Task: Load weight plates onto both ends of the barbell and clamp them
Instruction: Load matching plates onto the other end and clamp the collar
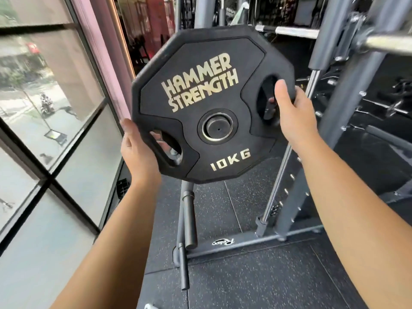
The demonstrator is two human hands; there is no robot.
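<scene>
A black ten-sided 10 kg weight plate marked HAMMER STRENGTH is held upright at chest height, facing me. The round end of a sleeve shows inside its centre hole, so the plate sits around it. My left hand grips the plate's lower left rim at a grip slot. My right hand grips the right rim, thumb in front, fingers through the right slot. The bare silver barbell shaft runs off at the upper right.
A grey Smith machine frame with guide rods stands to the right. Empty black storage pegs stick out of its base below the plate. A large window is close on the left. The floor is speckled rubber.
</scene>
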